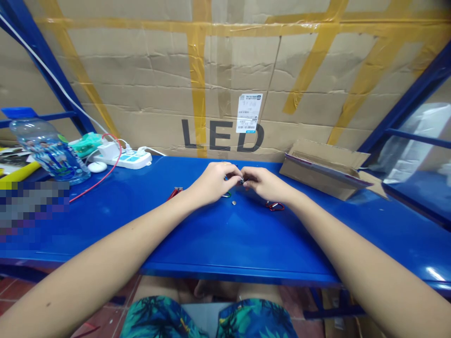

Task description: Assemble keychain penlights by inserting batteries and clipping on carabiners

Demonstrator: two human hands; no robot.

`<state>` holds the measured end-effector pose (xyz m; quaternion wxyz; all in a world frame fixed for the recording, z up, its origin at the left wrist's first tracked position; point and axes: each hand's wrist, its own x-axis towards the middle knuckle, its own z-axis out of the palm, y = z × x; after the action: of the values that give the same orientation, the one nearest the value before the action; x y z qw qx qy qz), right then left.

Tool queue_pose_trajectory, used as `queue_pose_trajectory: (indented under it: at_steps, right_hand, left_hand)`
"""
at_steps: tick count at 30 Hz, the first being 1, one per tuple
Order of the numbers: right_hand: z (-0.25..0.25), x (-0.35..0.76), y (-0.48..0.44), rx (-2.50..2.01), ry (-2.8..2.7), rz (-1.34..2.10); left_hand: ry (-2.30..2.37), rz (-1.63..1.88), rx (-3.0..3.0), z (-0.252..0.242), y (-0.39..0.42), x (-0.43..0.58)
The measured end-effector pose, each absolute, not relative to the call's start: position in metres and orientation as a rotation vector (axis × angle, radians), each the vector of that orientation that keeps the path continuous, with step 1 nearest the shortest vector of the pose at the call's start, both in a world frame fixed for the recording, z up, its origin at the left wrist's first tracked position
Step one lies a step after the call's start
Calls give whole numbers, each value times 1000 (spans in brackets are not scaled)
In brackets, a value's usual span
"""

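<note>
My left hand [220, 183] and my right hand [264, 184] meet above the blue table, fingers pinched together. Between their fingertips is a small metallic piece [242, 180], mostly covered and too small to identify. Under my left hand, part of a green carabiner [228, 195] shows. A tiny round silvery piece [234, 203] lies just in front of it. Close to my right wrist rests a red carabiner [276, 206] with a small metal part at its end. Beyond my left forearm is a red-handled tool [175, 192], partly hidden by the arm.
An open cardboard box [317, 176] stands at the right rear. To the left are a water bottle [52, 150], a white power strip [132, 158] and a red cable [100, 183]. A large taped carton [148, 84] walls off the back. Blue metal posts frame both sides.
</note>
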<state>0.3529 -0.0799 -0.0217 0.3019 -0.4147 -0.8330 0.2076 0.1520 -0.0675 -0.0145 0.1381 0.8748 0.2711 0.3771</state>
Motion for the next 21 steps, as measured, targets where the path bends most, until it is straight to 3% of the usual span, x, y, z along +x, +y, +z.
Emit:
queue_pose_trajectory:
  at_steps: [9, 21]
  right_hand:
    - [-24, 354, -77, -1119, -2187, 485]
    - [-23, 356, -79, -1141, -2210, 434]
  left_hand:
    - [940, 980, 1968, -17, -76, 161]
    - [913, 1040, 2182, -20, -73, 163]
